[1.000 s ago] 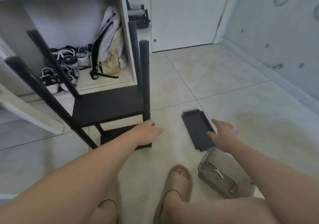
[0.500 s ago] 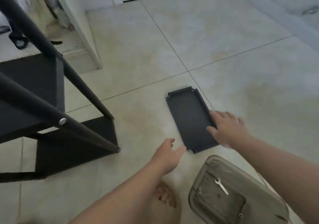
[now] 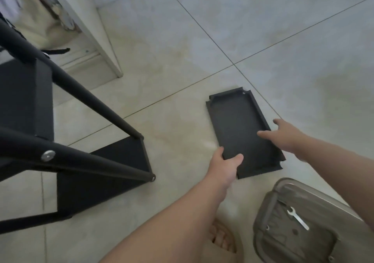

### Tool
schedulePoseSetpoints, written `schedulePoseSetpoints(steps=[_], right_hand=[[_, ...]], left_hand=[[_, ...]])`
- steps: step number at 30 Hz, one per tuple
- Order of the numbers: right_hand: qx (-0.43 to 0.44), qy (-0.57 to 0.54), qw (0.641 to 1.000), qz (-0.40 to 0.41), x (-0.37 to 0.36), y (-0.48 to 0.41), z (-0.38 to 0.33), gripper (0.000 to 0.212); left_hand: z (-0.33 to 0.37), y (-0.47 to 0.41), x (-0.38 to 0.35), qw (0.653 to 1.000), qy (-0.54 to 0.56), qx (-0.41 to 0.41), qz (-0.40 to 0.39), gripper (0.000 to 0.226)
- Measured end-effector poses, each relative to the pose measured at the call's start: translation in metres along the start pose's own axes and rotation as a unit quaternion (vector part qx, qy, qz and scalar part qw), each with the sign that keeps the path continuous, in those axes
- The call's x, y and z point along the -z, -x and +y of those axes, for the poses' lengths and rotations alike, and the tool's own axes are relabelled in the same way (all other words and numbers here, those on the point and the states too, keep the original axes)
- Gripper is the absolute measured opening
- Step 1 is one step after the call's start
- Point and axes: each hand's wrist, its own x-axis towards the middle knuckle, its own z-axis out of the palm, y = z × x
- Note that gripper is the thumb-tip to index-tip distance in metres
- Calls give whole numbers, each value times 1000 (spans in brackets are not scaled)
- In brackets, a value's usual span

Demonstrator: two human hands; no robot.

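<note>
While the black rack (image 3: 129,161) stands at left, the black shelf panel (image 3: 238,125) lies on the tiled floor at centre, rim upward. Its long axis runs near to far, with the far end angled slightly left. A clear container (image 3: 315,208) sits near right. The left hand (image 3: 224,165) pinches the panel's near-left corner. The right hand (image 3: 287,139) rests straight-fingered across its right edge. A wrench (image 3: 297,219) lies in the container.
</note>
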Motion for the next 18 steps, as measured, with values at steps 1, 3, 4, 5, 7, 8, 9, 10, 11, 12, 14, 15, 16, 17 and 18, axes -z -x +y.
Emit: schedulePoseSetpoints(steps=[1, 3, 4, 5, 7, 8, 9, 10, 11, 12, 14, 15, 16, 17, 18], right_hand=[[-9, -13, 1000, -3, 1, 3, -2, 80], [-26, -26, 999, -8, 4, 10, -6, 61], [-31, -38, 999, -10, 6, 14, -7, 42], [-39, -58, 997, -19, 10, 22, -10, 26], [-62, -110, 991, -44, 22, 43, -15, 13], [-76, -142, 985, -68, 29, 54, -18, 10], [-87, -175, 976, -97, 37, 68, -21, 9], [-93, -208, 966, -124, 46, 84, -24, 10], [-92, -234, 957, -146, 54, 102, -27, 9], [-84, -253, 950, -161, 62, 121, -29, 8], [-60, -277, 943, -176, 79, 163, -34, 8], [-48, -287, 939, -182, 87, 185, -36, 8], [-37, -294, 937, -187, 94, 208, -38, 7], [-25, -300, 934, -190, 102, 230, -41, 7], [-14, -306, 933, -188, 109, 253, -43, 9]], left_hand=[[4, 4, 5, 1000, -7, -3, 9, 39], [15, 13, 16, 997, -59, -14, 43, 44], [21, 18, 21, 993, -100, -14, 65, 44], [29, 25, 25, 988, -128, -9, 80, 41], [47, 45, 33, 988, -137, 11, 76, 28], [57, 57, 37, 989, -128, 26, 71, 20], [66, 71, 40, 990, -120, 37, 67, 10], [75, 86, 44, 990, -122, 42, 62, 8], [82, 104, 47, 989, -130, 42, 55, 12], [88, 123, 49, 988, -142, 39, 50, 13], [99, 163, 52, 986, -158, 32, 41, 9], [103, 184, 54, 985, -164, 24, 38, 7], [107, 204, 54, 984, -174, 16, 33, 5], [113, 225, 55, 982, -185, 7, 24, 5], [117, 246, 55, 981, -196, -2, 14, 6]])
